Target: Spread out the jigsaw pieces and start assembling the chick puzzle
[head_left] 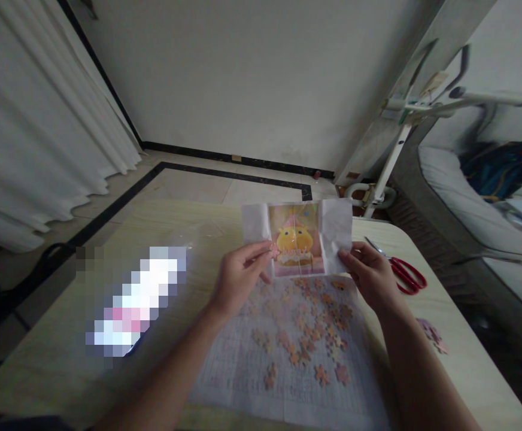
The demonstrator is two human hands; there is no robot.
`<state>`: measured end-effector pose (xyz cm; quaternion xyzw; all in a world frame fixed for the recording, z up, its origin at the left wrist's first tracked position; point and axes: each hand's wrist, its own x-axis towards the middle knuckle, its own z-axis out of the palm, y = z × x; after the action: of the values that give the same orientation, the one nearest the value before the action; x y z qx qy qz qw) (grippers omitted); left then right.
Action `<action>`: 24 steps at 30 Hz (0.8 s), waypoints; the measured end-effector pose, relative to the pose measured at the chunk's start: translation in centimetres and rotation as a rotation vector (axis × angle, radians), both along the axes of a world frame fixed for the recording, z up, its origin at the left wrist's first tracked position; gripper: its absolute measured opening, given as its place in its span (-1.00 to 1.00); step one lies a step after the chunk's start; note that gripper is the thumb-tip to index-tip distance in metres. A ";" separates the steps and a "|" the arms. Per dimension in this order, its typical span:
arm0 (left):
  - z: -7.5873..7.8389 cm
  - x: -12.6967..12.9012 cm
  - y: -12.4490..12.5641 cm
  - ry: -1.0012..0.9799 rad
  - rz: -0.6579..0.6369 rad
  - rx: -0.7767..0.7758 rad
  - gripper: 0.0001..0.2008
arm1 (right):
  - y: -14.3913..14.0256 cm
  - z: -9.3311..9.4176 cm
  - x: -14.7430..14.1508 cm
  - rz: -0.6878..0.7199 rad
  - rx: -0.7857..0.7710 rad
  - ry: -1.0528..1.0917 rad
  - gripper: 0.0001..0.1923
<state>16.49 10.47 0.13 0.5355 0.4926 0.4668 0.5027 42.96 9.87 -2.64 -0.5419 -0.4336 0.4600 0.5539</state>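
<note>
A creased white sheet with a printed picture (pixel 296 238) of a yellow cartoon figure and a cake is held up over the table. My right hand (pixel 373 274) pinches its right margin between thumb and fingers. At the picture's left side, my left hand (pixel 243 272) is closed on a small pink puzzle piece (pixel 275 250), which overlaps the print. Below both hands, many loose puzzle pieces (pixel 308 344) in pink, orange and yellow tones lie scattered on a large thin printed paper (pixel 243 383). Some pieces are blurred.
Red-handled scissors (pixel 408 276) lie right of my right hand. A few pinkish puzzle pieces (pixel 432 336) sit near the right edge of the pale wooden table (pixel 184 383). A pixelated bright device (pixel 139 299) is on the left. Beyond stand exercise equipment (pixel 395 149) and a sofa (pixel 476 239).
</note>
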 end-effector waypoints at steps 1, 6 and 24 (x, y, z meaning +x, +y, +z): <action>-0.1 0.0 0.0 0.004 0.000 0.000 -0.73 | 0.0 0.1 0.0 -0.002 -0.002 -0.005 -0.74; -0.1 0.0 0.0 0.026 -0.007 -0.012 -0.71 | -0.1 0.2 -0.1 -0.002 -0.008 0.003 -0.72; 0.3 0.0 0.0 0.023 0.010 -0.025 -0.74 | -0.1 0.2 -0.1 0.009 -0.010 0.022 -0.74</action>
<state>16.50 10.42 0.39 0.5319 0.5068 0.4569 0.5014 42.85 9.82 -2.46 -0.5377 -0.4274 0.4707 0.5538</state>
